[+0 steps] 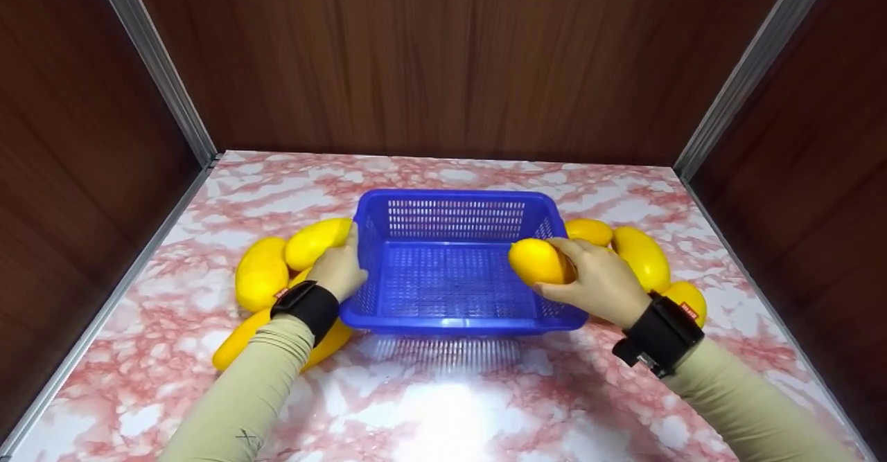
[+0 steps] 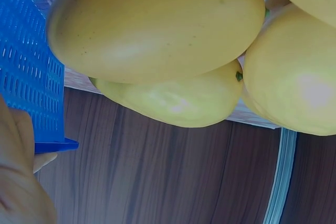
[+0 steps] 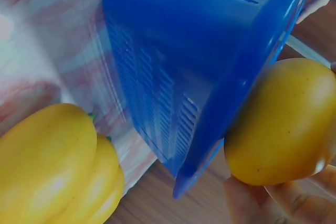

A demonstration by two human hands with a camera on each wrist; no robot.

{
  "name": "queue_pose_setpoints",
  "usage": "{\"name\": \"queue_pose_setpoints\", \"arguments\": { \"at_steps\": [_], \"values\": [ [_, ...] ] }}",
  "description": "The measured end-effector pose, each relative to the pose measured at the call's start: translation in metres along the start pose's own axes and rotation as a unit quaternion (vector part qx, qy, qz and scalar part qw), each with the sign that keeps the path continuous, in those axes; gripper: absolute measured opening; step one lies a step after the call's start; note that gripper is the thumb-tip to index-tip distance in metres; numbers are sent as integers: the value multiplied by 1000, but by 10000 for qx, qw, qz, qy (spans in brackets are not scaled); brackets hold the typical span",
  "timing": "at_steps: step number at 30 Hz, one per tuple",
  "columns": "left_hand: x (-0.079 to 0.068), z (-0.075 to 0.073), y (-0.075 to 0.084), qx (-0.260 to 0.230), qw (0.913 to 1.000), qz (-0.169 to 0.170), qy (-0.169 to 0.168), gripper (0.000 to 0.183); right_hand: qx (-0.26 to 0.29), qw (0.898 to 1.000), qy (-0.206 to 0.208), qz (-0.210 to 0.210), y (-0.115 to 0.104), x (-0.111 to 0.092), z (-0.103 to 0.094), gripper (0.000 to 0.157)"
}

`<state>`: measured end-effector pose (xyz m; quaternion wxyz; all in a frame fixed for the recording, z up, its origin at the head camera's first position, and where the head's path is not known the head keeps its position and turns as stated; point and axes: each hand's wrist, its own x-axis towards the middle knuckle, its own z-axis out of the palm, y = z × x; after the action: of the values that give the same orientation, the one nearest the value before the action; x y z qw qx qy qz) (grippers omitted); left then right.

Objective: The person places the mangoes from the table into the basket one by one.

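Note:
A blue plastic basket with slotted walls stands on the table. My left hand grips its left rim; the left wrist view shows that hand with the rim between thumb and fingers. In my right hand is a yellow mango, held just inside the basket's right rim. The right wrist view has this mango close to the basket's rim, the fingers wrapped around its far side. No mango shows on the basket's floor.
Several mangoes lie left of the basket, partly behind my left wrist. More mangoes lie to its right, one with a red label. Dark wood-grain panels with metal corner strips enclose the marbled pink table at back and sides.

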<state>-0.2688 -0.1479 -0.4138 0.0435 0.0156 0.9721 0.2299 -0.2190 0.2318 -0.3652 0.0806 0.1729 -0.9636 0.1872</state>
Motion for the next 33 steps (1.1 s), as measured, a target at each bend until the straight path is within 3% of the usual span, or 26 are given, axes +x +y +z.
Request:
{"name": "queue_pose_setpoints", "arguments": {
  "at_steps": [16, 33],
  "values": [
    [-1, 0, 1, -24, 10000, 4, 71, 88, -232, 9993, 62, -270, -5, 2, 16, 74],
    [0, 0, 0, -60, 10000, -33, 17, 88, -201, 9989, -392, -159, -10, 3, 22, 76]
  ]
}}
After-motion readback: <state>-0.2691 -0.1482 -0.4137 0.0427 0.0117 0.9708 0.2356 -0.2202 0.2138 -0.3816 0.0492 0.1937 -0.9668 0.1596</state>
